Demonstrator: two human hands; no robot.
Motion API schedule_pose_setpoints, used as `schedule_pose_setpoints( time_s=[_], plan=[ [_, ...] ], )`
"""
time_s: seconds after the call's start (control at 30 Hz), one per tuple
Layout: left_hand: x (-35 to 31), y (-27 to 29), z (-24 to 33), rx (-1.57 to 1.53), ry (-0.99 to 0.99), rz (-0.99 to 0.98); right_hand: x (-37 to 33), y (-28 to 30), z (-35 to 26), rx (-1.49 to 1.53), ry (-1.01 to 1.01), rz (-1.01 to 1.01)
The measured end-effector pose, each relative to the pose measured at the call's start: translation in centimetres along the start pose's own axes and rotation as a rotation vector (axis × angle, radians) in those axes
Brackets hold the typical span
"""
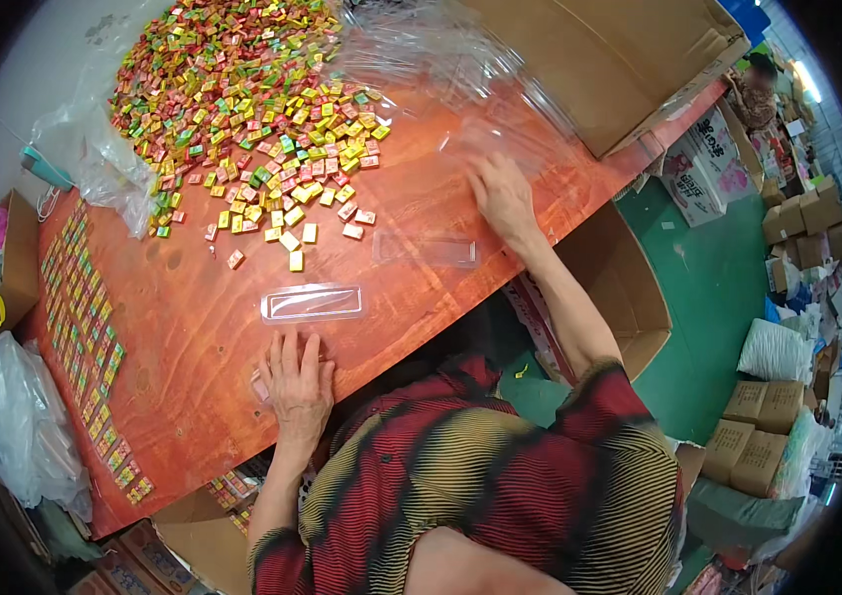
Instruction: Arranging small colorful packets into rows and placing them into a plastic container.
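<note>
Reddish desk [183, 367], huge pile of tiny packs [232, 99], green floor [683, 268], stacked cartons [738, 451]. Left hand [299, 387], right hand [506, 200]: fingers part-open, can't tell if either grip's got anything.

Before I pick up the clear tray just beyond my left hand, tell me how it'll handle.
The clear tray is probably light, since it looks thin and see-through. Its moulded ridges suggest some stiffness, though it may flex. Glossy, it could slide easily on the table.

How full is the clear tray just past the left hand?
Empty: the orange tabletop shows through the clear tray, and none of the small blocks lie in it.
</note>
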State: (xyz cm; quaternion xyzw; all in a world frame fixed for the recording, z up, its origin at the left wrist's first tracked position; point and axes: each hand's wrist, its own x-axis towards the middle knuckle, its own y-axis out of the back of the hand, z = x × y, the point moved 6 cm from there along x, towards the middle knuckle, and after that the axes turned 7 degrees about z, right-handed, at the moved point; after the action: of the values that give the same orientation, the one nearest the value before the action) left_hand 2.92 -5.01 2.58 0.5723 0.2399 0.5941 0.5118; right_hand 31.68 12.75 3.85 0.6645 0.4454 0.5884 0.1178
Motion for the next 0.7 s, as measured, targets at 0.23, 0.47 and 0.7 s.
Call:
schedule_pose_setpoints(
  time_s=[0.23, 0.47, 0.7],
  plan=[
    [0.1, -0.8, -0.4, -0.045, -0.011, -0.001, 0.8, -3.2, 2.6, -0.228, -0.054, -0.157],
    [0.0, -0.7, -0.5, -0.082, -0.010, 0.008, -1.2, -3.3, -1.4, 0.031, 0.176, -0.273],
    [0.5, -0.7, -1.1, -0.069, -0.014, 0.027, 0.6, -4.1, -1.6, -0.076, 0.113, -0.441]
  ],
)
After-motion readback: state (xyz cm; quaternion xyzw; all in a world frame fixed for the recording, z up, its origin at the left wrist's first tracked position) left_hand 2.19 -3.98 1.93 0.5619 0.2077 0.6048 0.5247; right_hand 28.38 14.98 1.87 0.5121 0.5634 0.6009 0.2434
